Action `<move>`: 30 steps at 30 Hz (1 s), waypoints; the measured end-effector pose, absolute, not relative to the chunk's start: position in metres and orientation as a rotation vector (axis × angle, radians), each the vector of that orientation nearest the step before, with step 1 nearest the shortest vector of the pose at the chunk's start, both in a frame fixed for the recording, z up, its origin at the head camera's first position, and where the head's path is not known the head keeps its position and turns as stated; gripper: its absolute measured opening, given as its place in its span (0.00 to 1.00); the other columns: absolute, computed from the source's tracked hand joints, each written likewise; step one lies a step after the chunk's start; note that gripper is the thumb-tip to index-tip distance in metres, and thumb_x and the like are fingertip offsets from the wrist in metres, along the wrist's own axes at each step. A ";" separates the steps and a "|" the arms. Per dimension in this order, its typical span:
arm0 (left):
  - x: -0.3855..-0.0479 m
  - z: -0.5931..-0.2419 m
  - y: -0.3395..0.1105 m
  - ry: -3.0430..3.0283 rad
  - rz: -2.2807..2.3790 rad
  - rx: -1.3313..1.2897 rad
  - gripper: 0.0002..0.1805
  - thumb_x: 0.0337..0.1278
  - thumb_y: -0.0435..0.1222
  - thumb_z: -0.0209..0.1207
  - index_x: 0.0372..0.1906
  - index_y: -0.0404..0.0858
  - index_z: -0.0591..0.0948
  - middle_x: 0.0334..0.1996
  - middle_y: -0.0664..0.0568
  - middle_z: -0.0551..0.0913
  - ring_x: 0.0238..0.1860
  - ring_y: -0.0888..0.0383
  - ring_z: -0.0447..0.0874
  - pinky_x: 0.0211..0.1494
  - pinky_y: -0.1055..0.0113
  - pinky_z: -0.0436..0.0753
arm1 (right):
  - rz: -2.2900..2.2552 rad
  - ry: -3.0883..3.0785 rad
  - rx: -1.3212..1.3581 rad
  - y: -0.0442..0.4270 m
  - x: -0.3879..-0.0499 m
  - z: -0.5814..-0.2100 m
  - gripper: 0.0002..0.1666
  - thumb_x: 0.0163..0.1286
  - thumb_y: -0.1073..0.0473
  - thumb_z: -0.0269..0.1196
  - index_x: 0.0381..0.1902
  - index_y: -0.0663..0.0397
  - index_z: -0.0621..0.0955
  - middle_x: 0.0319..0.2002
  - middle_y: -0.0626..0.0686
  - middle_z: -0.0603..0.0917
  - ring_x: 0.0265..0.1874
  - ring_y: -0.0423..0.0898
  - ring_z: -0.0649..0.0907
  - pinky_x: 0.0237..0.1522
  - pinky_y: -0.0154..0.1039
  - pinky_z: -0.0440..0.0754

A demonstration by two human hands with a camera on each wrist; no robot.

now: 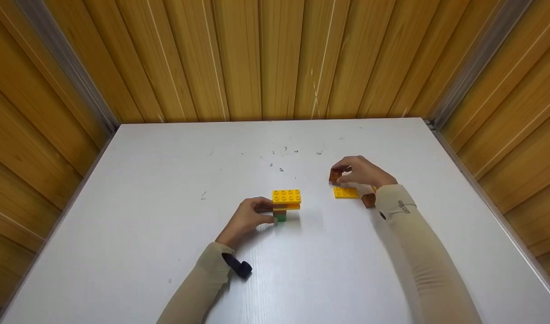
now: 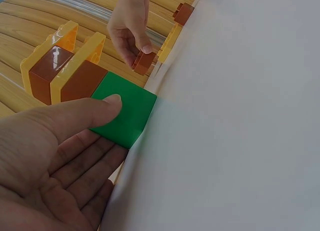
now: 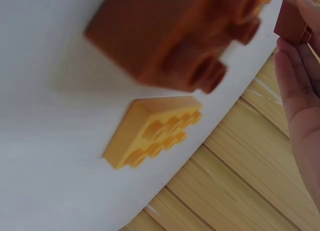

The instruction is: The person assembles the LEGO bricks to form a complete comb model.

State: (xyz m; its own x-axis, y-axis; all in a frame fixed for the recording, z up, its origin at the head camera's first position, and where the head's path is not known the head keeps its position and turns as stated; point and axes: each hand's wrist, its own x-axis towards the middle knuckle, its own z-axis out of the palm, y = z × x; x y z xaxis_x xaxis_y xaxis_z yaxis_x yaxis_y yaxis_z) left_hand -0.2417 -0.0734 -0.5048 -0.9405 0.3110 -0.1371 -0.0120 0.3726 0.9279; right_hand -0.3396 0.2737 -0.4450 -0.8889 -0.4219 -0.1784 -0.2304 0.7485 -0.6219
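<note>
Past beige sleeves (image 1: 421, 252), the left hand (image 1: 248, 217) pinched a toy-brick stack's (image 1: 287, 197) green base (image 2: 132, 108), the right hand (image 1: 364, 172) a brown brick (image 1: 334, 175) nearer the table's (image 1: 167, 162) far-right corner.

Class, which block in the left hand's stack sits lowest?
The green block, pinched by the left hand: the only green one, with the stacked brown pieces and yellow pieces all above it.

A flat white tabletop (image 1: 167, 175) is dotted with small dark marks (image 1: 281, 169). On it are set a green-based stack of yellow and brown plastic bricks (image 1: 286, 196), a yellow rectangular studded plate (image 1: 345, 192) and a brown studded plastic block (image 1: 368, 200).
</note>
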 end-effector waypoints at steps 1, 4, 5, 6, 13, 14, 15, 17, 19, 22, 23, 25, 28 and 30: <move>-0.242 -0.505 -0.073 2.346 1.593 0.262 0.23 0.46 0.30 0.69 0.51 0.38 0.81 0.51 0.47 0.83 0.54 0.52 0.82 0.61 0.58 0.78 | -0.872 2.640 -0.527 0.272 -0.340 -0.444 0.25 0.62 0.61 0.67 0.57 0.57 0.79 0.54 0.58 0.80 0.56 0.57 0.77 0.63 0.55 0.72; -0.242 -0.506 -0.074 2.338 1.599 0.257 0.23 0.46 0.30 0.69 0.51 0.38 0.81 0.51 0.47 0.83 0.54 0.52 0.83 0.60 0.58 0.79 | -0.850 2.646 -0.608 0.265 -0.339 -0.441 0.24 0.61 0.61 0.68 0.56 0.57 0.80 0.53 0.57 0.81 0.55 0.57 0.78 0.62 0.55 0.73; -0.242 -0.506 -0.074 2.337 1.599 0.258 0.22 0.46 0.30 0.69 0.51 0.38 0.81 0.51 0.47 0.83 0.53 0.52 0.83 0.60 0.58 0.79 | -0.845 2.647 -0.636 0.263 -0.339 -0.440 0.24 0.61 0.61 0.68 0.56 0.58 0.80 0.52 0.58 0.81 0.54 0.57 0.78 0.62 0.55 0.74; -0.242 -0.506 -0.074 2.337 1.599 0.258 0.22 0.46 0.30 0.69 0.51 0.38 0.81 0.51 0.47 0.83 0.53 0.52 0.83 0.60 0.58 0.79 | -0.845 2.645 -0.662 0.261 -0.339 -0.439 0.24 0.61 0.62 0.68 0.55 0.58 0.80 0.52 0.58 0.82 0.54 0.57 0.78 0.61 0.55 0.74; -0.242 -0.505 -0.074 2.346 1.592 0.262 0.23 0.45 0.30 0.70 0.51 0.38 0.81 0.51 0.47 0.84 0.53 0.52 0.83 0.62 0.57 0.77 | -0.874 2.624 -0.820 0.250 -0.335 -0.429 0.24 0.60 0.64 0.68 0.54 0.62 0.80 0.50 0.60 0.82 0.52 0.57 0.81 0.58 0.56 0.76; -0.242 -0.505 -0.074 2.348 1.592 0.261 0.23 0.45 0.30 0.70 0.51 0.38 0.81 0.51 0.47 0.84 0.53 0.52 0.83 0.62 0.57 0.77 | -0.872 2.624 -0.835 0.248 -0.335 -0.427 0.23 0.60 0.64 0.68 0.54 0.61 0.81 0.50 0.59 0.82 0.51 0.57 0.81 0.58 0.56 0.77; -0.242 -0.504 -0.074 2.348 1.594 0.262 0.23 0.45 0.30 0.70 0.51 0.38 0.81 0.51 0.47 0.84 0.53 0.52 0.82 0.62 0.57 0.77 | -0.873 2.621 -0.846 0.247 -0.334 -0.426 0.23 0.59 0.64 0.68 0.54 0.61 0.81 0.49 0.59 0.83 0.51 0.57 0.81 0.58 0.56 0.77; -0.242 -0.505 -0.073 2.350 1.597 0.266 0.23 0.45 0.31 0.70 0.51 0.37 0.81 0.51 0.46 0.84 0.53 0.52 0.82 0.63 0.57 0.77 | -0.863 2.618 -0.867 0.243 -0.333 -0.422 0.23 0.59 0.64 0.68 0.54 0.61 0.81 0.49 0.59 0.83 0.51 0.56 0.81 0.57 0.56 0.77; -0.243 -0.505 -0.073 2.352 1.597 0.269 0.23 0.45 0.31 0.69 0.51 0.37 0.81 0.51 0.46 0.84 0.53 0.52 0.83 0.63 0.57 0.77 | -0.855 2.612 -0.875 0.240 -0.332 -0.420 0.23 0.60 0.64 0.68 0.54 0.60 0.81 0.49 0.58 0.83 0.50 0.55 0.81 0.58 0.55 0.77; -0.243 -0.506 -0.073 2.361 1.588 0.268 0.23 0.45 0.31 0.69 0.51 0.37 0.81 0.50 0.46 0.84 0.53 0.52 0.83 0.63 0.57 0.77 | -0.846 2.602 -0.900 0.235 -0.330 -0.417 0.22 0.60 0.63 0.68 0.54 0.60 0.81 0.48 0.58 0.82 0.50 0.55 0.81 0.58 0.55 0.77; -0.242 -0.506 -0.072 2.361 1.588 0.262 0.23 0.45 0.30 0.69 0.51 0.37 0.81 0.50 0.47 0.84 0.53 0.52 0.83 0.63 0.57 0.77 | -0.845 2.599 -0.907 0.233 -0.329 -0.416 0.22 0.60 0.63 0.68 0.54 0.60 0.81 0.48 0.57 0.82 0.50 0.55 0.81 0.58 0.55 0.77; -0.242 -0.506 -0.072 2.363 1.585 0.254 0.22 0.45 0.30 0.69 0.50 0.38 0.81 0.50 0.47 0.84 0.53 0.53 0.83 0.62 0.57 0.77 | -0.845 2.593 -0.945 0.230 -0.328 -0.414 0.22 0.60 0.63 0.68 0.53 0.60 0.81 0.48 0.57 0.83 0.49 0.54 0.81 0.57 0.55 0.78; -0.242 -0.507 -0.072 2.359 1.593 0.253 0.22 0.45 0.30 0.69 0.50 0.38 0.81 0.50 0.47 0.84 0.53 0.52 0.83 0.62 0.57 0.77 | -0.833 2.590 -1.011 0.226 -0.325 -0.411 0.22 0.60 0.62 0.68 0.53 0.59 0.82 0.47 0.56 0.83 0.48 0.53 0.82 0.56 0.54 0.79; -0.242 -0.506 -0.072 2.360 1.591 0.249 0.22 0.45 0.30 0.69 0.50 0.38 0.81 0.50 0.47 0.84 0.52 0.53 0.83 0.62 0.57 0.78 | -0.821 2.590 -1.047 0.222 -0.323 -0.408 0.21 0.60 0.62 0.69 0.53 0.59 0.82 0.46 0.55 0.83 0.48 0.53 0.82 0.55 0.52 0.80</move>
State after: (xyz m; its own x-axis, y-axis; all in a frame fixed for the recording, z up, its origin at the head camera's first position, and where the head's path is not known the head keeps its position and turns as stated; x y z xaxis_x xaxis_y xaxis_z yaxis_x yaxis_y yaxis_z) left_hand -0.2418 -0.0716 -0.5064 -0.9450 0.2973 -0.1364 -0.0150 0.3773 0.9260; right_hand -0.3234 0.2224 -0.4082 -0.7183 -0.6957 -0.0027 -0.5671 0.5877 -0.5770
